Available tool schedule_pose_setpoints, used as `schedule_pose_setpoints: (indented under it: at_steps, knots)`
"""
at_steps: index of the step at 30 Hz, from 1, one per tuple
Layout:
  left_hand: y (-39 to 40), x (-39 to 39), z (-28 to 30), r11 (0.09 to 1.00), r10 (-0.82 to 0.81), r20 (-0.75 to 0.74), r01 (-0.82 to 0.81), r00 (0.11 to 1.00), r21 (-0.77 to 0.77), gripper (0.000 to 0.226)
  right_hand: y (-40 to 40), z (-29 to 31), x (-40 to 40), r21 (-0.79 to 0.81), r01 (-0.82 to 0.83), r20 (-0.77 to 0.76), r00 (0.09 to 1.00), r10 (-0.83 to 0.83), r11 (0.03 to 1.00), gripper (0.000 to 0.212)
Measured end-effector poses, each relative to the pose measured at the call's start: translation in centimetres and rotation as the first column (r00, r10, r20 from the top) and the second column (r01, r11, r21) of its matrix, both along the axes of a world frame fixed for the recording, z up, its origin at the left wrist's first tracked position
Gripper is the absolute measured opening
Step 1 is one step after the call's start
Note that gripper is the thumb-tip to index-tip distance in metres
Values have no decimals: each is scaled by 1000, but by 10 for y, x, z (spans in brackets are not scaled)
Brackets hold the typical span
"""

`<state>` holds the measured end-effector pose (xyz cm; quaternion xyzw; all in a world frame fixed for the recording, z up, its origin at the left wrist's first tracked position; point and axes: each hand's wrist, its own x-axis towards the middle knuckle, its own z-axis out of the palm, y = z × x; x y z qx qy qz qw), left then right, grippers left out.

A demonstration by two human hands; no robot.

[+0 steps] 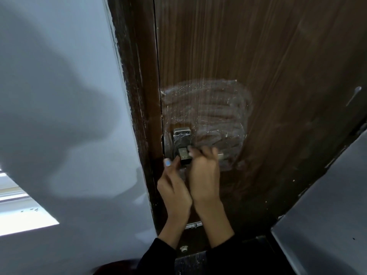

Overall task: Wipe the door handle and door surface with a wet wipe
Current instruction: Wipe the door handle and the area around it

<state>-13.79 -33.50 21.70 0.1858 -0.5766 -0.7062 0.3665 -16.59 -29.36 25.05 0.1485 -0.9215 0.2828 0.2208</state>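
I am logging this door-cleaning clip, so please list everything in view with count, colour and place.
Door: one, dark brown wood grain, centre and right.
Smear patch: one, whitish streaks, on the door above the handle.
Door handle: one, silver metal, at the door's left edge.
Door frame: one, dark brown, left of the door.
Wall: grey-white, left.
Left hand: one, beside the handle, thumb raised.
Right hand: one, fingers curled over the handle's lever; no wipe clearly visible.

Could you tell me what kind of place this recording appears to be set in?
Probably a room doorway indoors, perhaps a home: a brown wood-grain door with a metal door handle, set in a dark frame beside a pale painted wall.
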Motion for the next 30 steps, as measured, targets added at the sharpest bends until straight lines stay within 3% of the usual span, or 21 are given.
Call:
schedule_pose_setpoints:
  at_steps: [3,6,8,14,19,23,27,30]
  knots:
    - [-12,0,-7,1000,-15,35,14,999,9,59,5,9,1,16,-124,69,990,123,992,40]
    - [-18,1,-4,998,-62,66,64,996,-20,75,25,16,-8,-80,-86,112,989,95,993,38]
    - [-19,1,-4,997,-81,77,82,994,-4,77,20,18,-15,-118,-82,121,988,96,990,32]
    - [-23,3,3,993,-108,112,103,988,50,84,19,22,-16,-114,-280,191,936,297,953,25]
    - [-30,2,2,990,-139,126,135,982,41,90,11,21,-21,-101,-215,133,965,228,971,29]
    - [-34,0,-1,984,-156,155,141,975,105,81,4,15,-11,-56,-387,134,911,391,920,25]
    - [-40,0,6,971,-208,134,189,969,143,77,16,12,-15,-107,-278,83,954,287,955,33]
    - [-40,-1,9,976,-182,115,165,976,145,69,3,13,-15,-44,-269,53,961,272,962,34]
